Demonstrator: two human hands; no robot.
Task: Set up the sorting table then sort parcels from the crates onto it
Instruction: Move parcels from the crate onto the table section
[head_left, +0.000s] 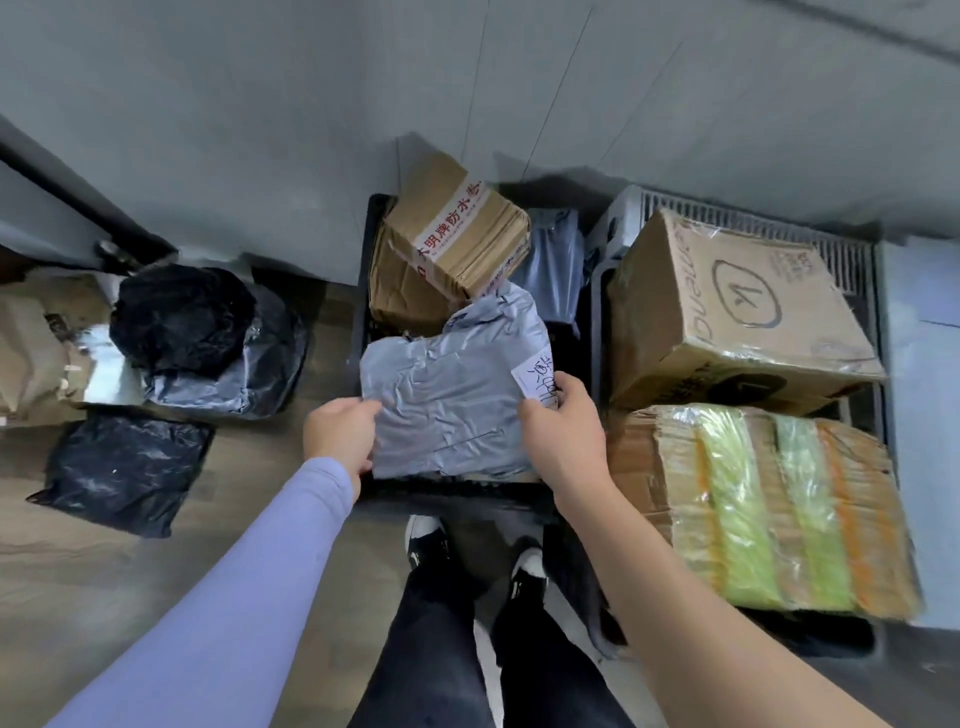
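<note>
- Middle of the frame: grey bag parcel over black crate (white label on its right edge).
- Gripped by left hand and right hand, one each side.

Parcel-sorting room: crates of taped boxes.

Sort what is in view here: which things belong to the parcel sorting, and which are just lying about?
Job:
- crumpled grey plastic mailer, held by left hand and right hand
- black plastic crate
- taped brown cardboard box
- large cardboard box

Lying about:
- black plastic bags
- person's shoes
</note>
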